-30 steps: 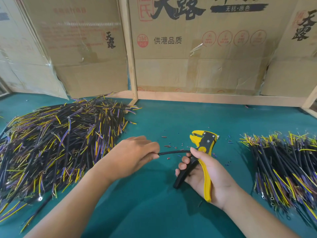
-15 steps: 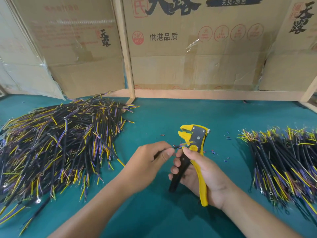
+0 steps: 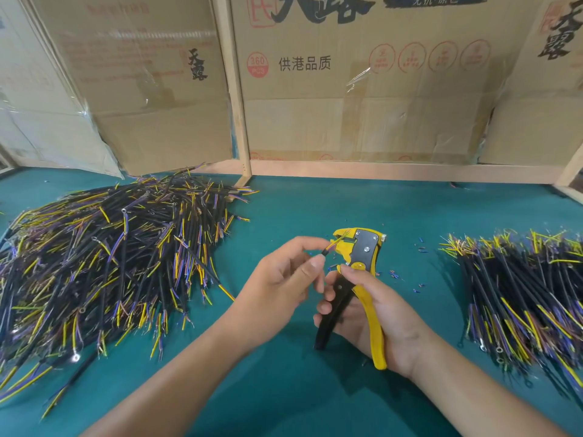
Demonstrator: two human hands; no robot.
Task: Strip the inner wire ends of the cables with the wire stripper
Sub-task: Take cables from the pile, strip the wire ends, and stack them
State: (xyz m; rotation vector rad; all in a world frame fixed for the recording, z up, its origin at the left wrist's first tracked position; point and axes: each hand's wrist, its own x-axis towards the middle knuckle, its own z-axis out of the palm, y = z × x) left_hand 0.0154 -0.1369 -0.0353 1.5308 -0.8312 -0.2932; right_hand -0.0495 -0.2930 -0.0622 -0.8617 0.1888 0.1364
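While my left hand point(image 3: 280, 285) pinches the black cable point(image 3: 325, 252) near its end, its yellow and purple inner wires point(image 3: 336, 242) reach into the head of the wire stripper point(image 3: 358, 250), whose handles my right hand point(image 3: 375, 313) grips (big cable pile point(image 3: 104, 263) left, smaller pile point(image 3: 523, 294) right) over the green table point(image 3: 315, 203)

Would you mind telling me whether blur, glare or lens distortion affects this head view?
Head view: wide-angle bowing curves the wooden frame; tape on the cardboard glints; left hand, right hand and wire stripper look sharp; soft shadows fall on the green table.
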